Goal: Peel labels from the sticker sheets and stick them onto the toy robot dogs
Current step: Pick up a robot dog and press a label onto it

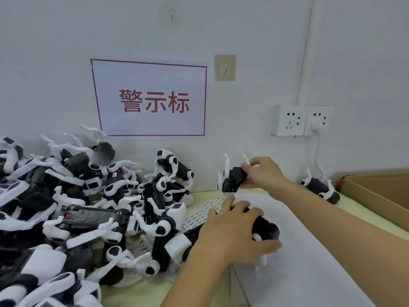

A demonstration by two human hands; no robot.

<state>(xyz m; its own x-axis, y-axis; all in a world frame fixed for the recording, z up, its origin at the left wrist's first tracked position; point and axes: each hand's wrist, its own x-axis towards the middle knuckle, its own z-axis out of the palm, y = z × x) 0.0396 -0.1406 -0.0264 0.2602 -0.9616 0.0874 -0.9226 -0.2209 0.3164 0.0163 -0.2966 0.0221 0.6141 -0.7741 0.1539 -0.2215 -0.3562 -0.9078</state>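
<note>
Two hands work at the pale table (141, 291). The right hand (263, 172) grips one black-and-white robot dog (233, 179) against the wall at about one o'clock, its white legs pointing up. The left hand (232, 231) curls over a second dog (266, 228) lying near centre. One sticker sheet (205, 212) shows just beyond the left hand at twelve o'clock. A third dog (321, 188) lies alone at two o'clock beside one cardboard box (376, 196). A heap of dogs (66, 207), too tangled to count, fills nine o'clock. Above hang one red-lettered sign (152, 99) and two sockets (301, 120).
</note>
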